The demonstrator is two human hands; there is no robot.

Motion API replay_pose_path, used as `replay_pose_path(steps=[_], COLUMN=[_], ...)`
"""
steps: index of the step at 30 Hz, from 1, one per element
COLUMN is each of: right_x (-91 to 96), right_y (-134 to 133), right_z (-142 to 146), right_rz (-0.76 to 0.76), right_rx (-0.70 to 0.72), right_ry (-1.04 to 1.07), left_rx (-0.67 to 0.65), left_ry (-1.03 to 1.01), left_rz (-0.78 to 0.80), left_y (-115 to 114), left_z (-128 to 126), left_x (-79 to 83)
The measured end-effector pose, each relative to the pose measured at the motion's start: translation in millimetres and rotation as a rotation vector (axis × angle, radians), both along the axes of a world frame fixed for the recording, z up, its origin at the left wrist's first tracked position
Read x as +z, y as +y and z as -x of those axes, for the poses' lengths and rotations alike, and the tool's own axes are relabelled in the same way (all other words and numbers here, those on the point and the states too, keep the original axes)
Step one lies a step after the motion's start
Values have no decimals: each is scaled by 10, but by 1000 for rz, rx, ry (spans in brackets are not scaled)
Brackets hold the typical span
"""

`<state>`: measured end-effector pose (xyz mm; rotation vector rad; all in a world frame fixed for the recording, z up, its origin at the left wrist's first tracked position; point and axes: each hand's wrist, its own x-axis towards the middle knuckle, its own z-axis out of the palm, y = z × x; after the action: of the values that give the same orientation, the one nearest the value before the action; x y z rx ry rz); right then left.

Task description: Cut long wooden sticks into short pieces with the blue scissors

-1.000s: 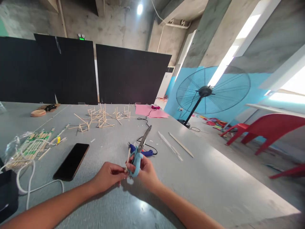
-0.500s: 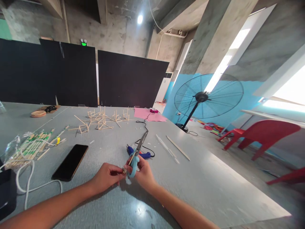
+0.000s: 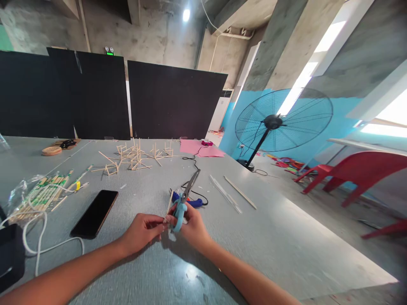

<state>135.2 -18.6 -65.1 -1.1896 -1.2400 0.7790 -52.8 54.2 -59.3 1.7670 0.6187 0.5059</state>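
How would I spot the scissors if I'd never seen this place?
Start at the big grey table and find the right hand near its middle. It holds the scissors, blades pointing forward. Light-blue handles set them apart from the dark-blue corded tool lying just beyond.

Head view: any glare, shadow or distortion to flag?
Head view: white glare spot low on the flat grey tabletop; head view: soft shadow beneath the bare right hand; head view: bright white window at right washed out; head view: round black wire-caged fan looks stretched sideways.
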Motion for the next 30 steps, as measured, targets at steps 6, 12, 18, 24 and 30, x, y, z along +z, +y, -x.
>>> replay_pose_path(steps=[6,12,18,24,30], right_x=[-75,48,43,68,62], right_y=[16,-44,-45,-82,-98], right_z=[14,77,56,35,13], right_rz=[7,20,45,15,-86], right_rx=[-20,-32,-40,-38,-45], right_ry=[61,84,158,144,99], left_rx=[-19,-56,-56,-41,-55], left_ry=[51,40,1,37,79], left_rz=[-63,-39,2,16,42], left_y=[20,46,66,57,53], left_z=[-12,-9,-8,-14,-2], left_x=[-49,-72,-71,-56,-37])
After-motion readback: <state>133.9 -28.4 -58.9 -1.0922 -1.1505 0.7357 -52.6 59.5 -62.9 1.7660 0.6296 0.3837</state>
